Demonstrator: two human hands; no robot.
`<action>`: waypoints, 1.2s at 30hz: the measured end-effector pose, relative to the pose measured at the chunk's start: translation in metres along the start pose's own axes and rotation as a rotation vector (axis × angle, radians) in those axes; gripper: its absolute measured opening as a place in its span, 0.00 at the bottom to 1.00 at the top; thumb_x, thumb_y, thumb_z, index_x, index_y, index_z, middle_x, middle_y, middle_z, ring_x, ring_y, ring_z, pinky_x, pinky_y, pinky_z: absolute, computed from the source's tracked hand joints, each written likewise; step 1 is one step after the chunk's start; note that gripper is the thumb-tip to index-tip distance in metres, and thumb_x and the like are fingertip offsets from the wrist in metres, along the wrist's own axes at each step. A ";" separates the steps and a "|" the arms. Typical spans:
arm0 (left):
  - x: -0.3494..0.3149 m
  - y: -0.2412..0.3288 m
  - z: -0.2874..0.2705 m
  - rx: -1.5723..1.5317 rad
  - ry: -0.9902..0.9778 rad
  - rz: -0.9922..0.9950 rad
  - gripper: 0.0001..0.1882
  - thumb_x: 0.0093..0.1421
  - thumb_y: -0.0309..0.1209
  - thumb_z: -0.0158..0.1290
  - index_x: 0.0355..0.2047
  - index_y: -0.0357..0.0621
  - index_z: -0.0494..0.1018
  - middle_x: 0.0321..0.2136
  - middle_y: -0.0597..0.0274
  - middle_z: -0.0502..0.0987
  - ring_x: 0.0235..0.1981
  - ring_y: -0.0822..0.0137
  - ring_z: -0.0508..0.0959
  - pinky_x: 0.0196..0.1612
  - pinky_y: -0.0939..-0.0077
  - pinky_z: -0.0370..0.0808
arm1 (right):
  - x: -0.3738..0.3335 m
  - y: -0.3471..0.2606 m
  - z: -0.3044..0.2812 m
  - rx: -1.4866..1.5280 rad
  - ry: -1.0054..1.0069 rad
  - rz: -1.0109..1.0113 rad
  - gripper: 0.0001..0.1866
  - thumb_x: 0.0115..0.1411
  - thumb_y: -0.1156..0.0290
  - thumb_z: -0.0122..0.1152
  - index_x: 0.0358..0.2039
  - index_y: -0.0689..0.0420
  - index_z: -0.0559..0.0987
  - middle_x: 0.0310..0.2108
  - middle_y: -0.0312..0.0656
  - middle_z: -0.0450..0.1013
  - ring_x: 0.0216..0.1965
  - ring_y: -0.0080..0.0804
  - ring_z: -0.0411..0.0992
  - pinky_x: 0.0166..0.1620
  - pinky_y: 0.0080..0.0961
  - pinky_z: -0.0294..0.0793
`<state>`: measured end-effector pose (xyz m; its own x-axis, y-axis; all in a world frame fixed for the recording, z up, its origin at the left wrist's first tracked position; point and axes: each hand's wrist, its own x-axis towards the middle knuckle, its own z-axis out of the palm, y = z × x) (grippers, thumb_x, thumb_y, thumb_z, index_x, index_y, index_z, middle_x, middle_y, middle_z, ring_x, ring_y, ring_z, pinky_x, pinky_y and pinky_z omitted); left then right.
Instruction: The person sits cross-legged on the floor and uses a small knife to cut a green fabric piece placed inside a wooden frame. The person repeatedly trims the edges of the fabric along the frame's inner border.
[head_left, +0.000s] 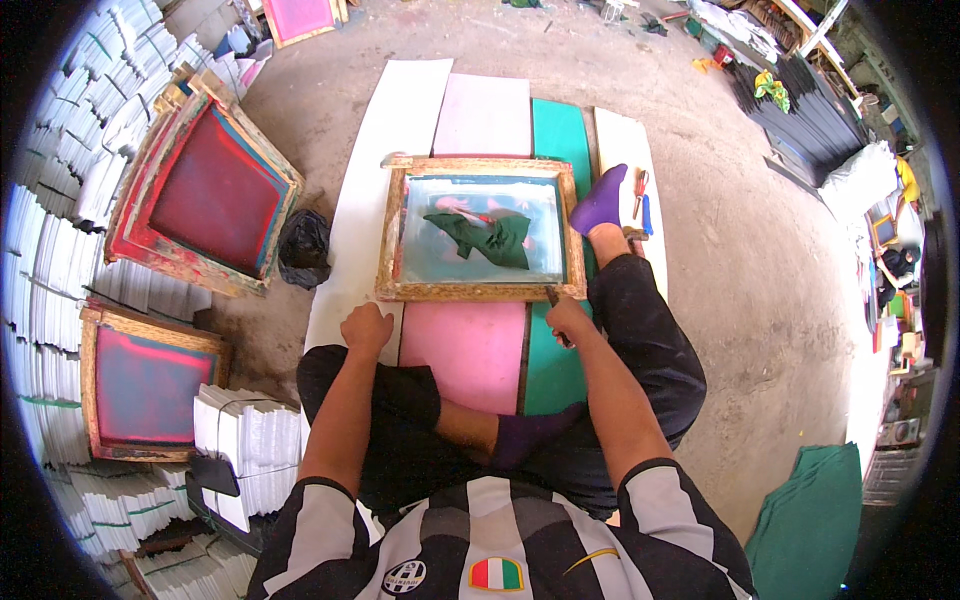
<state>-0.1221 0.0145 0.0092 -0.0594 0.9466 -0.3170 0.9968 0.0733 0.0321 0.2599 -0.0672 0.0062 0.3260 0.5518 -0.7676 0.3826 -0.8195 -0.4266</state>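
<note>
A wooden screen-printing frame [482, 292] lies on the boards in front of me, and a crumpled dark green cloth [490, 240] rests on its pale blue mesh. My right hand [569, 318] is closed round a slim dark tool [552, 294], whose tip meets the frame's near right corner; its exact kind is hard to make out. My left hand [367, 327] is curled into a fist just outside the near left corner, apart from the wood, with nothing showing in it.
Several red-stained screen frames [215, 190] lean at the left beside stacks of white sheets [245, 440]. A black plastic bag [305, 247] sits nearby. A red-handled tool [639, 190] and a blue one [647, 215] lie right of my foot [600, 200]. Green fabric [808, 520] covers the floor at near right.
</note>
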 end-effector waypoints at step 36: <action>-0.030 0.007 0.014 -0.371 0.135 0.729 0.13 0.59 0.38 0.59 0.44 0.58 0.81 0.37 0.62 0.83 0.38 0.56 0.82 0.41 0.59 0.78 | -0.030 -0.017 0.202 -0.007 0.081 -0.712 0.05 0.55 0.73 0.54 0.30 0.60 0.75 0.18 0.46 0.74 0.15 0.36 0.74 0.20 0.34 0.73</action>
<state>-0.1128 -0.0175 0.0051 0.5655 0.8245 0.0199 0.7068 -0.4969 0.5035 0.0687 -0.1014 -0.0601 0.0579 0.9624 -0.2655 0.5318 -0.2548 -0.8076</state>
